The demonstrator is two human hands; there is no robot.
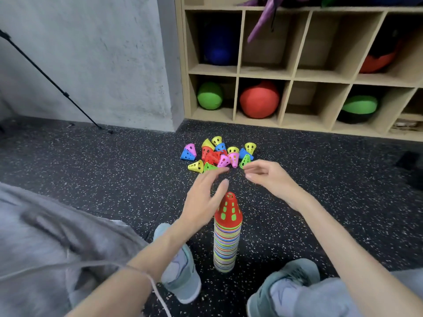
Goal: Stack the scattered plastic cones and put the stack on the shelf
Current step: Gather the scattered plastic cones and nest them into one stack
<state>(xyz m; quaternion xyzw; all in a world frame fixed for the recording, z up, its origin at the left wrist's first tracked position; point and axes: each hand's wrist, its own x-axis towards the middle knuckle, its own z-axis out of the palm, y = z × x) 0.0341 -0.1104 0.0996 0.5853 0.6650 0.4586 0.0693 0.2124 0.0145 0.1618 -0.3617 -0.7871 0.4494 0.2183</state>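
A tall stack of many-coloured cones (227,234), topped by a red cone with holes, stands upright on the dark floor between my feet. My left hand (204,199) hovers just left of the stack's top, fingers spread and relaxed, holding nothing. My right hand (266,176) reaches forward above and to the right of the stack, fingers loosely bent and empty, close to the pile. Several loose cones (218,155) in pink, blue, yellow, red and green lie scattered on the floor beyond both hands. The wooden shelf (294,75) stands behind them.
The shelf's cubbies hold a blue ball (218,45), a green ball (209,96), a red ball (259,99) and others; some cubbies hold nothing. A black tripod leg (52,82) leans on the grey wall at left. My shoes (180,271) flank the stack.
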